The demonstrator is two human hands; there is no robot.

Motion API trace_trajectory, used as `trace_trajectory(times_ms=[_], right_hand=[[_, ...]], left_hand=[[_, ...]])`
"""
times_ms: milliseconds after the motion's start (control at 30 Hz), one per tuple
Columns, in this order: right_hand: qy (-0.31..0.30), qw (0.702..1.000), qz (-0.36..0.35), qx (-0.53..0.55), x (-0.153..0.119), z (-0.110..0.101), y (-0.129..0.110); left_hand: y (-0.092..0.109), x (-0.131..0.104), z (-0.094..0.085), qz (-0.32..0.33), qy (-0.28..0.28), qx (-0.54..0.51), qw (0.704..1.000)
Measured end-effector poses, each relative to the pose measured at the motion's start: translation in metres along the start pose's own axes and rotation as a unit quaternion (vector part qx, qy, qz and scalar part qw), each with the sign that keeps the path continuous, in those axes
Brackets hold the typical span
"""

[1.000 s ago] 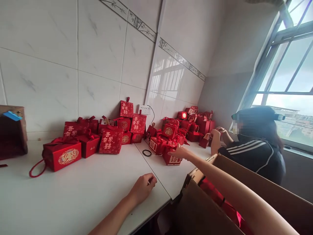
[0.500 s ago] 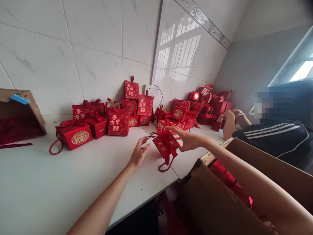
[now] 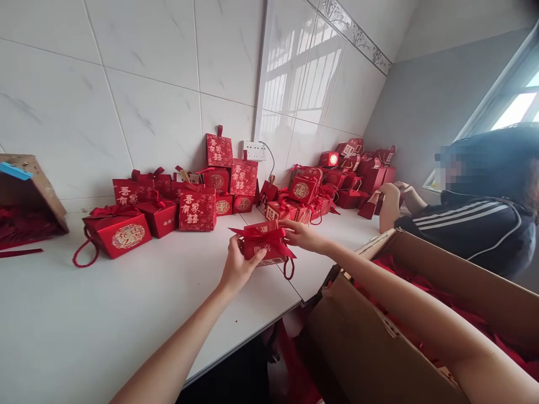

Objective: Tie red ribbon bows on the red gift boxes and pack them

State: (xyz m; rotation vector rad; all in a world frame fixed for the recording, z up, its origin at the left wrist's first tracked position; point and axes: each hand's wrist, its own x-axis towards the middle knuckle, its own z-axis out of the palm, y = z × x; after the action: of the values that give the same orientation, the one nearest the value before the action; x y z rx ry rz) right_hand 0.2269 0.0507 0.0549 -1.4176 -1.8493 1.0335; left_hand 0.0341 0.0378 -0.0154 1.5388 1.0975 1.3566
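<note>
A small red gift box (image 3: 269, 259) with a ribbon bow on top and a twisted cord handle hanging at its right sits on the white table in front of me. My left hand (image 3: 236, 266) is closed round its left side, the thumb resting on the lid. At the box's back right corner, my right hand (image 3: 306, 235) has its fingers bent against the edge; some fingertips are hidden. Left of my hands stand more gift boxes: one with a gold emblem (image 3: 119, 238) and a cord loop, and a patterned one with white characters (image 3: 197, 216).
A cardboard box (image 3: 357, 331) holding red items is at the right, under my right forearm. Another cardboard box (image 3: 46, 193) lies open at the far left. Red boxes (image 3: 304, 191) are piled by the wall, near a power strip (image 3: 254, 150). A person (image 3: 475, 221) sits at the right.
My left hand has closed on the gift box, which was tilted by my right hand and now sits more level, turned and a little to the left. The view has shifted slightly.
</note>
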Motion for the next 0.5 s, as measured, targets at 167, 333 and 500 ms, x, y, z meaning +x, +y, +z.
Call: trace_trajectory(times_ms=[167,333,500], right_hand=[[0.013,0.993,0.101,0.053,0.001,-0.003,0.006],[-0.097,0.979,0.095,0.152,-0.003,-0.007,0.015],[-0.046,0.990,0.126,0.042,-0.006,-0.002,0.002]], left_hand=[[0.005,-0.005,0.009,-0.023,-0.025,-0.017,0.999],[0.007,0.000,0.005,-0.010,0.004,-0.073,0.997],[0.014,0.004,-0.007,-0.041,0.056,0.017,0.997]])
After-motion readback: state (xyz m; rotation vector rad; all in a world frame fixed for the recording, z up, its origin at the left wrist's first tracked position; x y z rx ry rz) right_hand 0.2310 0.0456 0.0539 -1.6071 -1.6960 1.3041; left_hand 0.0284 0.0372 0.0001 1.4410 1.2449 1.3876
